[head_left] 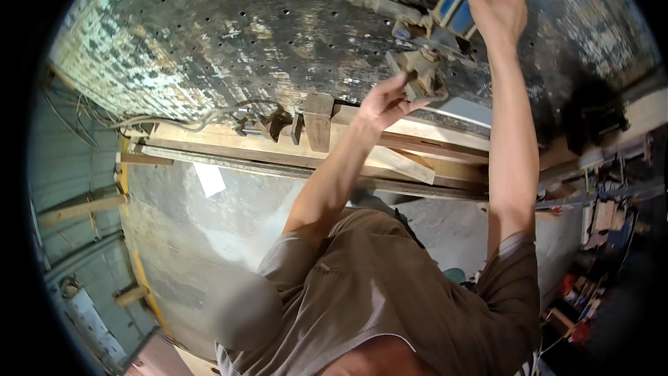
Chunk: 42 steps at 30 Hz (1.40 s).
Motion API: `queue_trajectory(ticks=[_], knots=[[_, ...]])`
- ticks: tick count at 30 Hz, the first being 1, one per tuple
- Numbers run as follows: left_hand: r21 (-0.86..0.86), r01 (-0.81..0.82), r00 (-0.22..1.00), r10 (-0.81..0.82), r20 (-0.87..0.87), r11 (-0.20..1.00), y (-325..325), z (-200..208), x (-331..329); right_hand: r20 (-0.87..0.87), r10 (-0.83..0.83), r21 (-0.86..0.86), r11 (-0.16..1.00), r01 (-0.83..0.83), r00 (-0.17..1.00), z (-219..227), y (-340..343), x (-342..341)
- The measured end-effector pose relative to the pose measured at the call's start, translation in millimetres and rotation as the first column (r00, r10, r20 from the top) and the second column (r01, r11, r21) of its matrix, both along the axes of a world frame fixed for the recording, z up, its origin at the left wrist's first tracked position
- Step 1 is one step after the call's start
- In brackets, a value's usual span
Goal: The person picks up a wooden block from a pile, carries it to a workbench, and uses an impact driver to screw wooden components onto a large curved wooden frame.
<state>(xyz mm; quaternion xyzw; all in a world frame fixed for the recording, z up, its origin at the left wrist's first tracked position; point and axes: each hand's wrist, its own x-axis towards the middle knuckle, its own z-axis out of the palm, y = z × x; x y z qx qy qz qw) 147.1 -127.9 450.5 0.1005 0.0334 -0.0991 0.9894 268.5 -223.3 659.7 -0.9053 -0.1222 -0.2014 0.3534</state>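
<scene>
Right hand: this one is up at the upper right of the frame, clamped on the end of a blue-and-silver cylinder, thumb on one side and fingers over the other.
Left hand: the other one is just above the middle, thumb and fingertips at the near end of a rusty metal bracket. Honestly can't tell if it's pinching it or just touching.
Cylinder: upper right, tilted, just above the bracket, with a pipe fitting running off toward the top left.
Worktop: dark, scuffed and peppered with holes, this surface fills the top of the frame.
Front edge: upright wooden block left of the left hand, small metal clamp beside it, loose cables farther left. A pale wood offcut lies slanted below the hand.
Floor: grey concrete at lower left, with a white sheet near the bench edge.
Lower right: pretty messy pile of clutter, too small to pick apart.
</scene>
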Motion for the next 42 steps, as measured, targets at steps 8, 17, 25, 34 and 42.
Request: queue_trajectory(ticks=[8,17,25,34,42], knots=[[0.487,-0.335,0.917,0.398,-0.028,0.806,-57.8,0.8,2.2,0.019,-0.003,0.101,0.995,0.001,1.0,-17.3,-11.4,12.6],[0.567,-0.399,0.838,0.537,-0.094,0.721,-65.2,-3.8,11.7,0.108,-0.014,0.076,0.997,0.006,0.994,-32.0,-4.9,-9.6],[0.548,-0.219,0.83,0.45,-0.331,0.807,-82.7,-34.1,0.2,0.134,-0.036,0.028,0.999,0.033,0.99,-75.2,-22.3,-14.2],[0.528,-0.205,0.84,0.425,-0.338,0.824,-91.4,-67.8,-9.0,0.125,-0.011,0.04,0.999,0.006,0.992,-109.7,-32.3,-21.8],[0.547,-0.025,0.894,0.264,-0.363,0.837,-74.9,-58.5,-20.6,0.17,-0.026,-0.11,0.993,0.045,0.985,-98.0,-23.0,-37.9]])
